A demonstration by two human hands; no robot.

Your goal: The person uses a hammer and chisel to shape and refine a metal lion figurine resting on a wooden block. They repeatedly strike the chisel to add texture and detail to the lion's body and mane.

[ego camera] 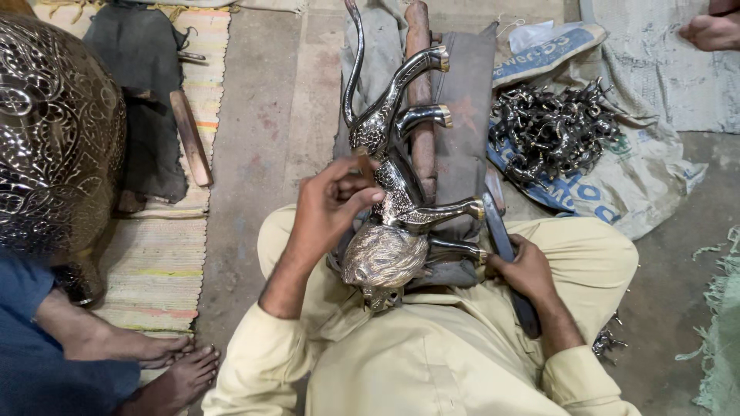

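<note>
A shiny engraved metal lion figurine (393, 192) is lying on its side at frame centre, head toward the bottom, legs pointing right, tail curving toward the top.

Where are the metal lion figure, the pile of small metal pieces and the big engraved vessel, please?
Metal lion figure (383, 258): head view, on its mane.
Pile of small metal pieces (551, 131): head view, pile's middle.
Engraved vessel (58, 131): head view, its patterned side.

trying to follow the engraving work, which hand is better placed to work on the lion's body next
Left. The left hand already rests fingertips on the metal lion, at its body, pinching something small. The right hand grips a dark tool by the hind legs.
</note>
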